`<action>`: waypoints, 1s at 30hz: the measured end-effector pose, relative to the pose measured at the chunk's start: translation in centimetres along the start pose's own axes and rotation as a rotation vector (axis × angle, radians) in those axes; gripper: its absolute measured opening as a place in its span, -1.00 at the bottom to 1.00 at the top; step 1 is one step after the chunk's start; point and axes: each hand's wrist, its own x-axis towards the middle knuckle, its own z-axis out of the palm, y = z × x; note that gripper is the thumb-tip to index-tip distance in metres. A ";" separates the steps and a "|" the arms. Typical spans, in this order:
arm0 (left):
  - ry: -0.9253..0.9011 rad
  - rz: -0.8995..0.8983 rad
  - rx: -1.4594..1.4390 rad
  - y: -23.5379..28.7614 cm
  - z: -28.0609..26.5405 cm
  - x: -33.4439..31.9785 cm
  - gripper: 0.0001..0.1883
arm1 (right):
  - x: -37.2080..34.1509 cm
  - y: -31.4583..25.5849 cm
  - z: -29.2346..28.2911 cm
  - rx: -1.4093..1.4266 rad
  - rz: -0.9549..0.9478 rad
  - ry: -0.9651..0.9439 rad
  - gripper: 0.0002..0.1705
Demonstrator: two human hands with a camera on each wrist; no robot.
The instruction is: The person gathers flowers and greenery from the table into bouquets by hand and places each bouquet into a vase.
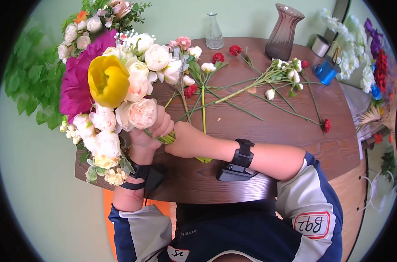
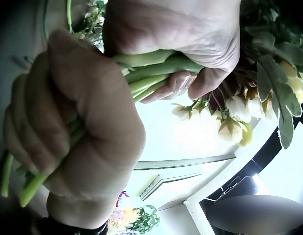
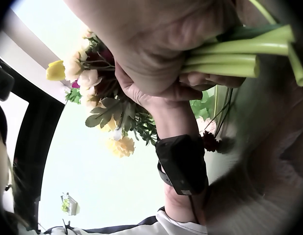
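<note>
though smooth-stemmed, ruffled bouquet

The surface is dark brown wood with visible grain and a curved edge, and a pale gloss lies along its near side. Behind it and to the left stands a plain, pale green wall. Green leaves spread against the wall at the left. At the upper right, a dark strip runs down the wall. The floor at the right is light brown, and something orange shows below the surface's left end. The left wrist view looks up at a bright ceiling with a rectangular panel. In the right wrist view, a black frame borders a brightly lit, whitish wall, where a small planter hangs.
</note>
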 end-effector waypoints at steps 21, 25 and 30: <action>0.110 0.021 -0.123 2.7 -2.5 0.2 -0.77 | 3.7 3.0 -10.7 -0.621 0.078 0.434 -0.50; 0.061 0.009 -0.103 2.4 -3.0 0.2 -0.76 | 4.8 4.5 -10.5 -0.578 0.100 0.307 -0.53; -0.072 -0.072 -0.024 1.9 -2.9 -0.1 -0.76 | 4.9 4.0 -11.9 -0.175 -0.001 0.317 -0.71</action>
